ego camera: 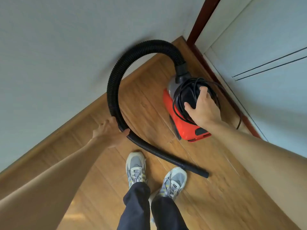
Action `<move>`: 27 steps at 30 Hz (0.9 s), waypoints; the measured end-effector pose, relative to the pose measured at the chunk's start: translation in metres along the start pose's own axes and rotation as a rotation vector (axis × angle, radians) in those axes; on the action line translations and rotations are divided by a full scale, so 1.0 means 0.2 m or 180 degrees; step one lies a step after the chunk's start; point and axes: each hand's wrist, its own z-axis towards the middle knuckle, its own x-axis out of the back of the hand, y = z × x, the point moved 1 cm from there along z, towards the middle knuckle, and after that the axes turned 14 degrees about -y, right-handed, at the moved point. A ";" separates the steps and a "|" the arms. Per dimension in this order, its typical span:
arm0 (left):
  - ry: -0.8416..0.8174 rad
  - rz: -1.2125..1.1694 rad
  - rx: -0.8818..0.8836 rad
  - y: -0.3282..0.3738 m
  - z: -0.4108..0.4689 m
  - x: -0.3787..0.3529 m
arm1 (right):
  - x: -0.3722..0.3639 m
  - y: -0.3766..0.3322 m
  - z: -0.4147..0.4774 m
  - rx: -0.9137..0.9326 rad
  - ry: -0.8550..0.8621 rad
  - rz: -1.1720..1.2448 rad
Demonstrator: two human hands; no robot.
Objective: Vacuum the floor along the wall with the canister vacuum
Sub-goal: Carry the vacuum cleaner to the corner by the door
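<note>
Vacuum [184, 128] in sight, red body with a black top, sitting on the wooden floor [216, 196] up in the narrow end, between the pale wall [49, 55] on the left and a white door [265, 39] with a dark red frame [204, 19] on the right. It stands just beside that frame and well apart from the wooden skirting board [49, 146] on the wall side.

And look at the hose [113, 90]: ribbed and black, it rises from the front of the vacuum, arcs over toward the wall, swings down and runs out across the floor. Its open end lies near the right shoe [175, 180].

A black cord [174, 103] is looped in coils around the top of the vacuum, with one loop trailing onto the floor by the door frame.

Now the hands. The right hand [201, 110] is planted on the black top, thumb and forefinger spread wide and curled down over the top and cord, clasping it. The left hand [108, 130] holds the hose low on its curve, fingers wrapped behind it and the thumb hooked over the front.

Both grey shoes, the left shoe [135, 166] among them, are flat on the floor under dark trousers [137, 205].
</note>
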 end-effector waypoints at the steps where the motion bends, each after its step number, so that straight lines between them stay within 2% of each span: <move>1: 0.0036 -0.0145 0.0124 0.00 0.01 -0.01 | -0.01 0.00 0.01 -0.0013 0.0044 0.0102; 5: 0.0334 -0.1049 0.0309 0.01 0.08 -0.08 | -0.06 0.02 0.05 -0.0030 0.0214 0.0381; 9: 0.0902 -0.2054 -0.0157 0.02 0.11 -0.14 | -0.11 0.07 0.07 0.0124 0.0440 0.0724; 14: 0.1257 -0.2693 -0.0343 0.04 0.13 -0.21 | -0.15 0.14 0.09 0.0310 0.0793 0.0868; 18: 0.1480 -0.2979 -0.0468 0.05 0.11 -0.24 | -0.17 0.16 0.09 0.0358 0.0747 0.1141; 23: 0.1844 -0.2941 -0.0659 0.10 0.02 -0.25 | -0.17 0.14 0.06 0.0312 0.0821 0.1221; 27: 0.2032 -0.2956 -0.0525 0.14 -0.08 -0.21 | -0.15 0.12 -0.03 0.0319 0.0910 0.1225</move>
